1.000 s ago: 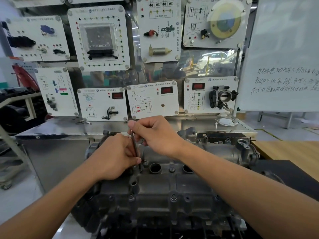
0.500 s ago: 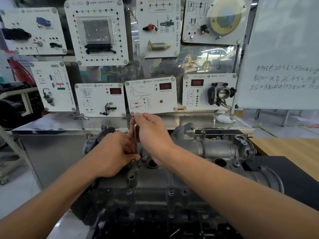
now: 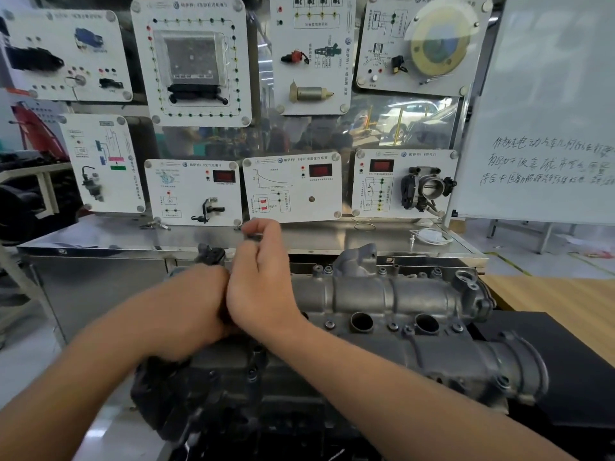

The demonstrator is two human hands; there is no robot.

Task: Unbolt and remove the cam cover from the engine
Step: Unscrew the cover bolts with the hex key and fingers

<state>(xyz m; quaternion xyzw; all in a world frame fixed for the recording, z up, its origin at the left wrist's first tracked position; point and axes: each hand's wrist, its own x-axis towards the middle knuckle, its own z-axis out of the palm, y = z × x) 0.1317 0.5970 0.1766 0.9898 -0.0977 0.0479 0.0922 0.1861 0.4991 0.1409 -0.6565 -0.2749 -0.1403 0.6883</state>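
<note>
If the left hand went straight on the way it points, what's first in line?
The right hand, which grips the tool. The left hand points up-right, and the two look pressed together above the cam cover, though depth is unclear.

Bright, soft blur, wide-angle edge warping

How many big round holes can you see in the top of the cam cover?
2: one hole just right of the right hand, the other further right. The hand may hide more.
</note>
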